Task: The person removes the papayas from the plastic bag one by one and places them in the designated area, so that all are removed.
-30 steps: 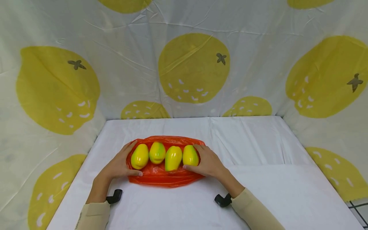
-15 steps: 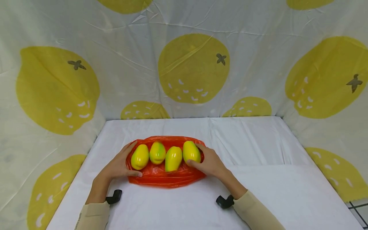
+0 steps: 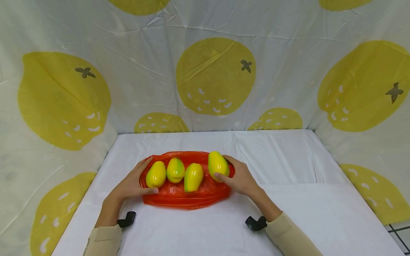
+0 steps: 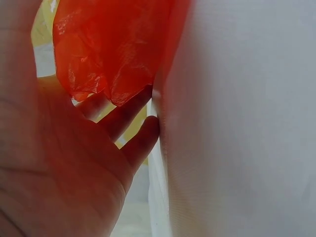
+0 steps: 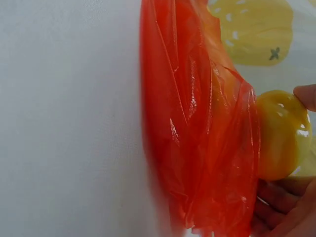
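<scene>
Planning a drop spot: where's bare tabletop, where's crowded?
Free: white tablecloth right of the right hand, between red bag and curtain, between forearms. Crowded: the bag, three yellow fruits inside, left hand at its left end, right hand gripping a fourth fruit.

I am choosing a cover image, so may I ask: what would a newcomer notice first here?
Probably the bright red plastic bag, lying open on the white tablecloth, with three yellow-green mangoes in it. At its right end, the right hand holds a fourth mango. Behind, large yellow fruit prints stand out on the pale cloth.
</scene>
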`<action>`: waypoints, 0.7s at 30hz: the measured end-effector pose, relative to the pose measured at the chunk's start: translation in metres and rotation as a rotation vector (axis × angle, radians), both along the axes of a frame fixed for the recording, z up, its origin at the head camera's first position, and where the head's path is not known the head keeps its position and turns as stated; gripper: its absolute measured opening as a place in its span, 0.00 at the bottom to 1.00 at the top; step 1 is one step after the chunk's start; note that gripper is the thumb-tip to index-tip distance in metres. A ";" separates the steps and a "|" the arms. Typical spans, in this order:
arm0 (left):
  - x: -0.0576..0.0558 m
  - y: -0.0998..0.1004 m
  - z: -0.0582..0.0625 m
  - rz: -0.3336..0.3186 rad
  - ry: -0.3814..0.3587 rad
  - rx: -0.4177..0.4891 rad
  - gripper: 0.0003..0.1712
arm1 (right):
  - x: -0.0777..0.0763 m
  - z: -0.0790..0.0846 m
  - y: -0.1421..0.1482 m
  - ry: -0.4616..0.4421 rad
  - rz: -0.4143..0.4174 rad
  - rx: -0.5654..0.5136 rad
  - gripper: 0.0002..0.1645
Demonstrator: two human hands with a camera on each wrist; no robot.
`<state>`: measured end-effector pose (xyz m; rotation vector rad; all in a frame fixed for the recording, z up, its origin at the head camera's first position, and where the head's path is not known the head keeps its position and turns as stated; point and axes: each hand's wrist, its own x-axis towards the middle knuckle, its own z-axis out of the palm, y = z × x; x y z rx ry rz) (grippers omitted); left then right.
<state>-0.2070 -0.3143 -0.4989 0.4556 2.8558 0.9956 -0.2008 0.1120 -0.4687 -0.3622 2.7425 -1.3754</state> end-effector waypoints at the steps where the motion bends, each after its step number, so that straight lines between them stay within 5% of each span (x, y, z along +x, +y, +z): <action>1: 0.000 0.000 0.001 0.007 -0.003 -0.002 0.74 | 0.000 0.001 0.002 0.001 -0.006 0.005 0.49; 21: 0.002 0.003 0.003 -0.001 -0.019 0.049 0.75 | 0.002 0.008 0.043 0.118 -0.002 -0.108 0.47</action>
